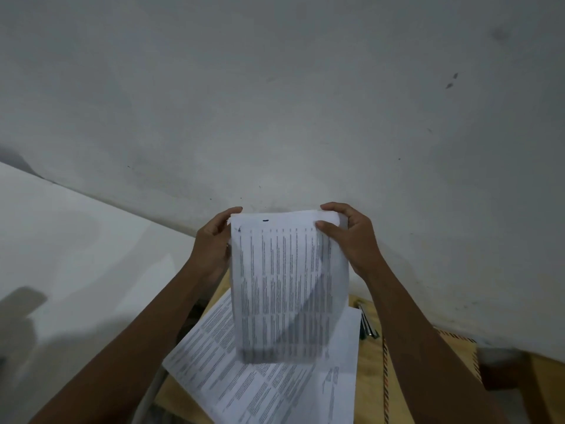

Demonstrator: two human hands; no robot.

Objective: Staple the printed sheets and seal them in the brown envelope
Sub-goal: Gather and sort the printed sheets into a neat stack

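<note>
Above the table's [368, 377] far edge: printed sheets [287, 286], held upright, long axis vertical, bottom edge blurred. Left hand [214, 240] and right hand [348, 237] pinch the top corners. Stapler [367, 324] and brown envelope [428, 347] lie nearer the right hand.

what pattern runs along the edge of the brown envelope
Diagonal dark-and-light stripes border the brown paper envelope, seen in the head view beside the right forearm.

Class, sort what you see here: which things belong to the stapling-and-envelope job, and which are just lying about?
Belongs to the job:
held printed sheets, gripped by left hand and right hand
printed sheets on the table
brown envelope
stapler, probably

Lying about:
wooden table
wall
</note>
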